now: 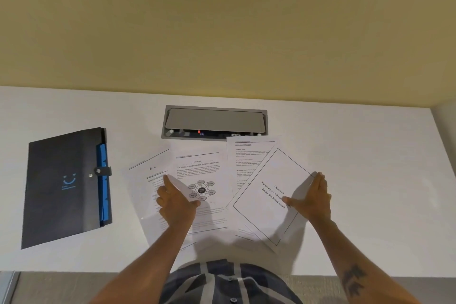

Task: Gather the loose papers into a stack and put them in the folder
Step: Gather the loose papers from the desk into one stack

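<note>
4 thin, limp papers (201, 175) lay under 2 flat, spread hands, left (175, 201) and right (312, 198); sliding by their outer edges looked easiest.

White desk surface (357, 131) spans scene, near edge to far wall; grey floor strip (61, 286) below near edge, at left. Grey recessed cable hatch (214, 119) set in desk, far centre; flap lid raised, small red light and white label in slot under it. Yellow-beige wall (222, 20) fills far half. Pale side panel (444, 116) at far right corner, meeting desk's right edge
</note>
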